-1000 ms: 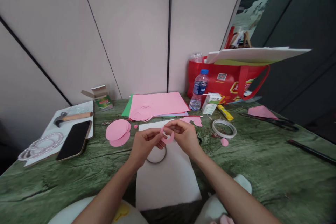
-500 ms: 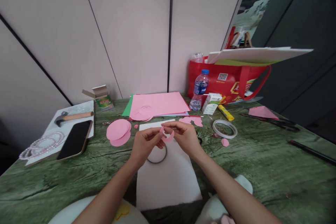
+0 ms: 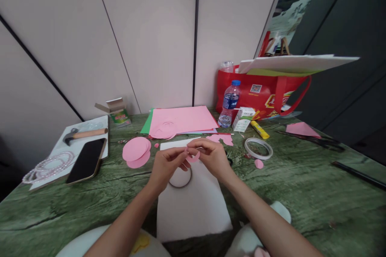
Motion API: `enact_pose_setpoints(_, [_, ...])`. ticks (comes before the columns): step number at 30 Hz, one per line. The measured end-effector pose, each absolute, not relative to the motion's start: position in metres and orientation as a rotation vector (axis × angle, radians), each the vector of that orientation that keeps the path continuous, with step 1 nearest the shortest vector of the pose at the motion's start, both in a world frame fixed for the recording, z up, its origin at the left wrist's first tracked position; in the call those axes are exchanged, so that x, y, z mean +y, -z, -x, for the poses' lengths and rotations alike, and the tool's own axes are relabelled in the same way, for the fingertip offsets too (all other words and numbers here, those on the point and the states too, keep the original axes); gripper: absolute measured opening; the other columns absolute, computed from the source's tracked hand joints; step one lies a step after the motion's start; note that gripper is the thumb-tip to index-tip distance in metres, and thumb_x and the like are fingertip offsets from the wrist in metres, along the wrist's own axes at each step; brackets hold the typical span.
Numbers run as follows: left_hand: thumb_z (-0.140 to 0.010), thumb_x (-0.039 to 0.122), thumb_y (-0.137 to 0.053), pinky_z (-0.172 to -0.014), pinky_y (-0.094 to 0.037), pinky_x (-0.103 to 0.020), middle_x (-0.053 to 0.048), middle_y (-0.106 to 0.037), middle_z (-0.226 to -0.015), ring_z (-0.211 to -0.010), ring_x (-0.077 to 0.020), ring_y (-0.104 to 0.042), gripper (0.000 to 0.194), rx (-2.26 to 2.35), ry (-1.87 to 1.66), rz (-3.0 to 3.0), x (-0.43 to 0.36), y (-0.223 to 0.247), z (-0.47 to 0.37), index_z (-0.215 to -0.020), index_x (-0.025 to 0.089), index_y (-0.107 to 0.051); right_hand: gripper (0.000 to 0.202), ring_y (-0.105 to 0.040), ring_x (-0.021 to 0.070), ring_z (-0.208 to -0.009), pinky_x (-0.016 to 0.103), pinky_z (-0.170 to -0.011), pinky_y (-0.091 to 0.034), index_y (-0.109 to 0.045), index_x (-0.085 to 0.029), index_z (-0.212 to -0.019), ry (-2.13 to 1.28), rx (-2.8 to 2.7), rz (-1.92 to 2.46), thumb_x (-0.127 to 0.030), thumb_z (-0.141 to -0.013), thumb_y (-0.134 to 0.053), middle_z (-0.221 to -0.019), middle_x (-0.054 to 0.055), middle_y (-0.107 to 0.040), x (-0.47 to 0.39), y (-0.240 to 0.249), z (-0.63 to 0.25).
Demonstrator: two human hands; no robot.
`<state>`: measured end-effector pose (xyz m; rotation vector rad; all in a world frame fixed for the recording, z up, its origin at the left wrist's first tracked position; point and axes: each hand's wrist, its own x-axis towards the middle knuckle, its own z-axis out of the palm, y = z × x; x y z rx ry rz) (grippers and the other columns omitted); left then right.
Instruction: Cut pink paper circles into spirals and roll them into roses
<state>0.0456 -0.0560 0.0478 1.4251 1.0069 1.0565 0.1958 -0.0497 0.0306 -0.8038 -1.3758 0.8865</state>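
A curled pink paper strip [image 3: 194, 157] is pinched between my two hands above a white sheet [image 3: 194, 213]. My left hand [image 3: 169, 163] closes its thumb and forefinger on the strip's left end. My right hand [image 3: 214, 157] grips the upper right part, its fingertips meeting those of the left. The fingers cover part of the strip. Below my left hand a thin dark-edged ring [image 3: 190, 178] lies on the white sheet. Left of that hand sits a stack of pink paper circles [image 3: 135, 149]. Pink paper scraps [image 3: 226, 139] lie beyond my right hand.
Pink sheets [image 3: 187, 118] lie at the back. A water bottle [image 3: 229, 104], a small carton [image 3: 243, 119], a glue stick [image 3: 259, 129] and a tape roll [image 3: 246, 146] stand or lie right of centre, before a red bag [image 3: 262, 92]. A phone [image 3: 86, 160] and hammer [image 3: 90, 133] are left.
My right hand's fingertips have shifted slightly over the top of the strip and cover more of it. Everything else stays in place.
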Motion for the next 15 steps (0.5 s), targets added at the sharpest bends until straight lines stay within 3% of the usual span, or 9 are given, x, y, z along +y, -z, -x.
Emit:
enact_pose_setpoints(4, [-0.074,0.031,-0.063,-0.052,-0.050,-0.024,-0.005,-0.068,-0.071,-0.053,-0.0121,-0.058,0.025,1.001,-1.087,-1.388,-0.0546,-0.0451,-0.0443,-0.089,0.012,-0.071,0.012,-0.064,0.0184,-0.082,0.029,-0.071,-0.053,-0.071,-0.021,-0.082,-0.912,-1.391,0.818,-0.022,-0.073,-0.065,-0.085,0.005,-0.069,-0.0508,-0.0316,-0.1945])
enact_pose_setpoints(15, [-0.073,0.031,-0.064,-0.051,-0.048,-0.024,-0.004,-0.067,-0.061,-0.050,-0.0124,-0.058,0.023,1.034,-1.074,-1.402,-0.0545,-0.0452,-0.0450,-0.084,0.012,-0.072,0.012,-0.063,0.0158,-0.065,0.027,-0.060,-0.053,-0.071,-0.019,-0.078,-0.951,-1.337,0.872,-0.026,-0.069,-0.068,-0.073,0.004,-0.069,-0.0507,-0.0302,-0.1947])
